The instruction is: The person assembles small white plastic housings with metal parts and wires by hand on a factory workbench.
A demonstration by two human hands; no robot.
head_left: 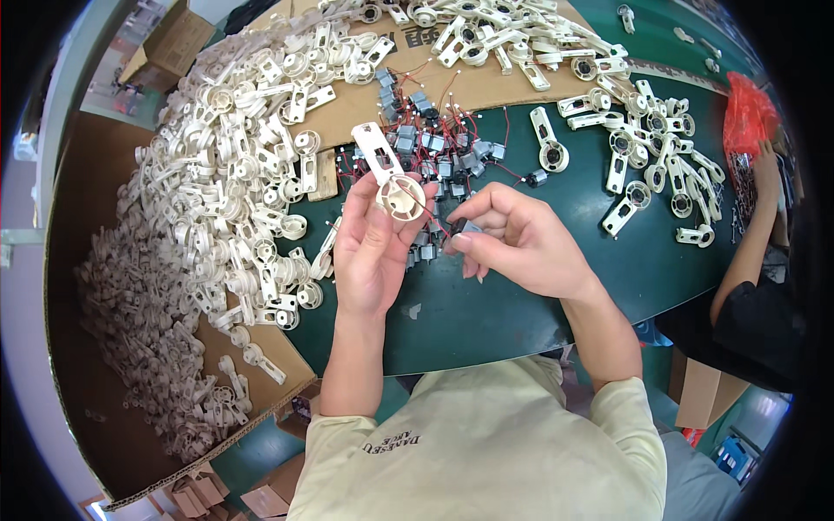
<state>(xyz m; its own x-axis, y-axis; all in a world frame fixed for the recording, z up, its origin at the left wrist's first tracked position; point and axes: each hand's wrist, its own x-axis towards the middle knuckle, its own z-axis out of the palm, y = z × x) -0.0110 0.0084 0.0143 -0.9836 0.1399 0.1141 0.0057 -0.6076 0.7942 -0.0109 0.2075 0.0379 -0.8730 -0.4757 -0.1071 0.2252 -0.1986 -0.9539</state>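
Note:
My left hand (372,247) grips a cream plastic fan housing (375,152), its round ring toward me and its slotted handle pointing up and away. Pinched between the thumb and fingers of my right hand (526,239) is a small electric motor (464,227), close to the ring's right side. Thin red wires run between the motor and the housing's ring. Just beyond my hands lies a pile of small silver motors (443,161) with red wires and white connectors.
Cream housings (248,174) heap up on the left, spilling into a large cardboard box (104,165). More housings (656,143) lie on the green table (469,321) to the right and on flat cardboard (356,100) at the back. A co-worker's arm (751,234) reaches toward a red plastic bag (747,113).

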